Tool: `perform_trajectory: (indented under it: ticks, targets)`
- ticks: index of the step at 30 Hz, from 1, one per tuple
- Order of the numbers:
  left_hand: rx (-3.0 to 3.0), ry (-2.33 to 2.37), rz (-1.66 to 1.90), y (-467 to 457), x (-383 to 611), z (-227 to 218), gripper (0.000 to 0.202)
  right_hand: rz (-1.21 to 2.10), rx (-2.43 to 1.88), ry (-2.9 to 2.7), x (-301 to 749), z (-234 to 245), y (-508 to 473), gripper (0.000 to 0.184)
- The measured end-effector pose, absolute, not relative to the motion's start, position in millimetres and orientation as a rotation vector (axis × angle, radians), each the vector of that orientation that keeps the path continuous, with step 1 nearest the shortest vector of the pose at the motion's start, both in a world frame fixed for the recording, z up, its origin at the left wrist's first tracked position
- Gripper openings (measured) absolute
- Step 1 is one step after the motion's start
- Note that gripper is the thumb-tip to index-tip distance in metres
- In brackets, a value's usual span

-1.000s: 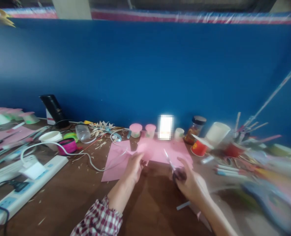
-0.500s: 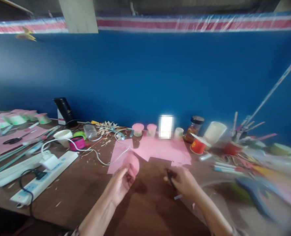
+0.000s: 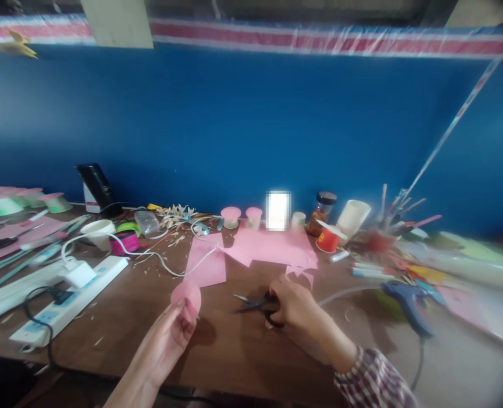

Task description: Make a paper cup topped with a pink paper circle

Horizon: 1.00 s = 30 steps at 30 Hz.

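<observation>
In our left hand we pinch a pink paper disc by its lower edge, thumb against fingers, its face tilted up above the brown table. A light pinch near the rim suits thin paper best; a harder squeeze would probably crease it.

Our right hand has its fingers at the upper loop of the black-handled scissors; we cannot tell whether they grip it or only touch it. The blades stand apart, tips towards the disc, with a gap between. We do well to guide the scissors by the handles, with blades low and away from our left fingers.

Beyond lie a large cut pink sheet, jagged at its near edge, and a smaller pink sheet crossed by a white cable. That cable deserves care: the blades should stay well clear of it.
</observation>
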State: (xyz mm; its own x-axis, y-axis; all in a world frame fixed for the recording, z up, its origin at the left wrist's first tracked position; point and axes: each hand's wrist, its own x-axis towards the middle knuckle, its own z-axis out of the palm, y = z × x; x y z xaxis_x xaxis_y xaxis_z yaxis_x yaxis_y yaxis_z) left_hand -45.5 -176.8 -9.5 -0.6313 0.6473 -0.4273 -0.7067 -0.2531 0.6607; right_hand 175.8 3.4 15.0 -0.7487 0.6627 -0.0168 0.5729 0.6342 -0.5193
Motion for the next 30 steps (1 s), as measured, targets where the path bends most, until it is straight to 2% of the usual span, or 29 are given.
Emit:
perform_trajectory:
  ticks: [7,15,17,22,27,30]
  targets:
    - [0.052,1.075,1.946,-176.8,-37.1,-9.4,0.016,0.912,-0.984,-2.655,179.8,0.2,17.9,0.035]
    - [0.165,1.043,1.787,-164.3,-27.4,-5.9,0.018,1.119,-0.797,-2.648,187.1,-1.0,22.0,0.052]
    - [0.188,1.048,1.777,-157.1,-26.9,-5.7,0.02,1.051,-0.803,-2.682,187.5,0.8,20.8,0.053]
    - [0.303,1.112,1.73,-132.0,-26.0,-1.4,0.018,0.716,-0.963,-2.754,175.9,-0.9,21.1,0.04]
    - [0.652,1.305,1.681,-104.5,-22.3,5.0,0.026,0.76,-0.927,-2.777,162.0,3.1,24.1,0.044]
    - [0.809,1.441,1.73,-85.0,-19.5,5.1,0.021,0.837,-0.936,-2.787,159.8,8.6,26.3,0.038]
